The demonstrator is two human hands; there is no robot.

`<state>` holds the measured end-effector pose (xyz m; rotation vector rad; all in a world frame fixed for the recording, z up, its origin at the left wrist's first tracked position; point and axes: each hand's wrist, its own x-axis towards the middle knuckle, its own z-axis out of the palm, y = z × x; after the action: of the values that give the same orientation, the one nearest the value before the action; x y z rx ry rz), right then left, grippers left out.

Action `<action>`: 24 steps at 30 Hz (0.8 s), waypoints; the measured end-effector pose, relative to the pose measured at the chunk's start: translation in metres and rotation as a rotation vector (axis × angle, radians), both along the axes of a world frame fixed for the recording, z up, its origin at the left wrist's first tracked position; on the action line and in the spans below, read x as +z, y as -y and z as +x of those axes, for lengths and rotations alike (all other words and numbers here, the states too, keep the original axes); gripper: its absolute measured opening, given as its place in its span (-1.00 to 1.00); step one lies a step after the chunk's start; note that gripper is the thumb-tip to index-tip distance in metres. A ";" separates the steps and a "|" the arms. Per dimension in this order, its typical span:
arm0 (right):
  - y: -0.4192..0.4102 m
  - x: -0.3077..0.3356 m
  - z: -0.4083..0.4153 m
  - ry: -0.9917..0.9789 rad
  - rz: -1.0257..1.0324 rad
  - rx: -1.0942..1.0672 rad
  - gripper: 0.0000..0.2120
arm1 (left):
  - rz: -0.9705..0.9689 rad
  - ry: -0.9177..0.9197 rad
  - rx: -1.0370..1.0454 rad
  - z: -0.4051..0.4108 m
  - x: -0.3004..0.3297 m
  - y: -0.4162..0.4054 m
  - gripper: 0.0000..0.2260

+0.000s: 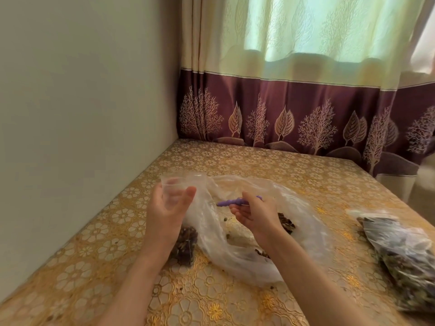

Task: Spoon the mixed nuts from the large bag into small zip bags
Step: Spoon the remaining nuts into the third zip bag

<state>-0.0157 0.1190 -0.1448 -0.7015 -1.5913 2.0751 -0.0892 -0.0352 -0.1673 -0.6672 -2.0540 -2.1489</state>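
Gold floral tablecloth (235,302); plain wall (82,90) left; leaf-patterned curtain (306,90) behind, maroon lower band.

From where I stand, nothing here can be read: no words, labels, brands or numbers show on anything in view.

left hand (168,207) holds small zip bag (179,184) | right hand (253,211) grips purple spoon (231,201), bowl hidden
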 end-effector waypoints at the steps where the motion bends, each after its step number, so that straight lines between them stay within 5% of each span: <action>1: -0.001 -0.001 0.001 0.008 -0.048 0.018 -0.66 | -0.008 -0.007 0.001 0.000 0.000 0.000 -0.18; 6: -0.006 -0.005 0.007 0.010 -0.197 0.004 -0.61 | -0.043 -0.052 -0.003 0.005 0.002 -0.001 -0.17; 13: -0.013 0.000 0.027 0.002 -0.131 -0.061 -0.39 | -0.056 -0.059 -0.008 0.008 0.004 0.001 -0.08; 18: -0.019 0.019 0.046 -0.071 -0.117 -0.147 -0.54 | -0.073 -0.090 -0.007 0.009 0.005 0.001 -0.28; 21: -0.023 0.037 0.055 -0.129 -0.044 -0.148 -0.45 | -0.084 -0.089 -0.016 0.009 0.004 0.000 -0.45; 24: -0.022 0.055 0.060 -0.201 -0.023 -0.166 -0.64 | -0.082 -0.086 -0.018 0.008 0.003 -0.002 -0.43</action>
<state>0.0442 0.1408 -0.0899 -0.5904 -1.3543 1.9778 -0.0808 -0.0337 -0.1638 -0.7768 -2.1088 -2.0169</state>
